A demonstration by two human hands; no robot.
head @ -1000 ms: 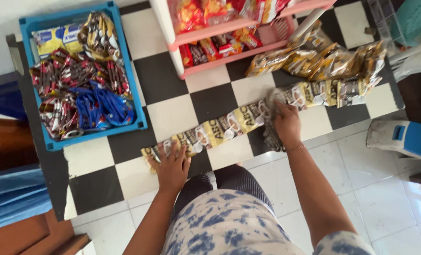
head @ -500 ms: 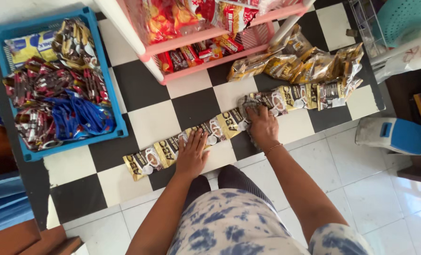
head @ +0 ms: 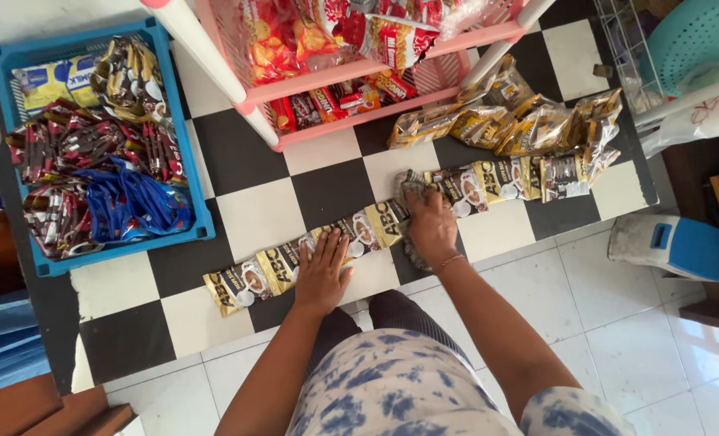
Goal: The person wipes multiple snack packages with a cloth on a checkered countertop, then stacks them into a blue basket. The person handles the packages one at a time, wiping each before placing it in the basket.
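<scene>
A long strip of joined yellow and brown sachets [head: 272,268] lies across the black and white checkered floor. My left hand [head: 324,270] presses flat on the strip, fingers spread. My right hand [head: 430,228] is closed on a crumpled grey cloth [head: 412,187] and holds it down on the strip further right. Beyond that hand the strip continues to a heap of gold and brown sachets [head: 529,129].
A blue crate [head: 201,211] full of red, brown and blue sachet packs sits at the left. A pink rack [head: 351,121] with snack packets stands at the top. A blue and white box [head: 673,246] lies at the right, a teal basket [head: 698,36] beyond it.
My left hand has slid right along the strip and my right hand with the cloth has moved along it as well. The view has shifted so the crate and rack sit differently in frame.
</scene>
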